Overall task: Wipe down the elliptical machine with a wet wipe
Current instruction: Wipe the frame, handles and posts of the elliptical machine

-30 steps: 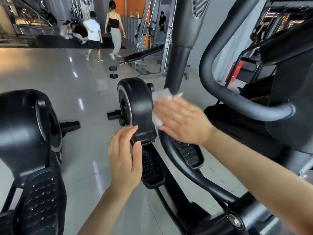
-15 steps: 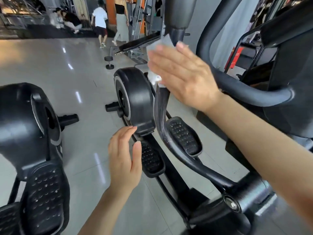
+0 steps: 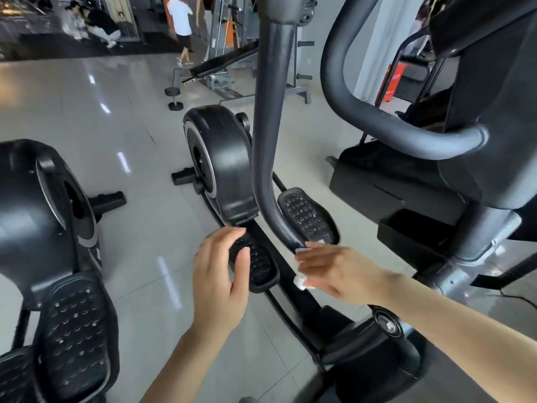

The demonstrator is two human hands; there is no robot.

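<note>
- Right hand wraps the wet wipe around the lower bend of the swing arm of the elliptical machine; fingers curl onto the tube with the wipe beneath them.
- Only white scraps of the wipe show: one at the fingertips against the tube, one bunched under the thumb side of the hand.
- Swing arm, a dark tube, rises straight up from the right fingers and leaves the top of the view.
- Left hand hovers just beside the right, fingers relaxed and slightly bent, holding nothing.
- Near pedal lies directly beyond the left fingers, partly hidden by them; whether they touch it, cannot tell.
- Far pedal sits just above the right fingertips, behind the swing arm's bend.
- Flywheel housing stands beyond the left fingertips, on the tiled floor.
- Curved handlebar loops above and right of the right hand, well apart.
- A second machine stands far left of the left hand.
- People in the background, near a weight bench.
</note>
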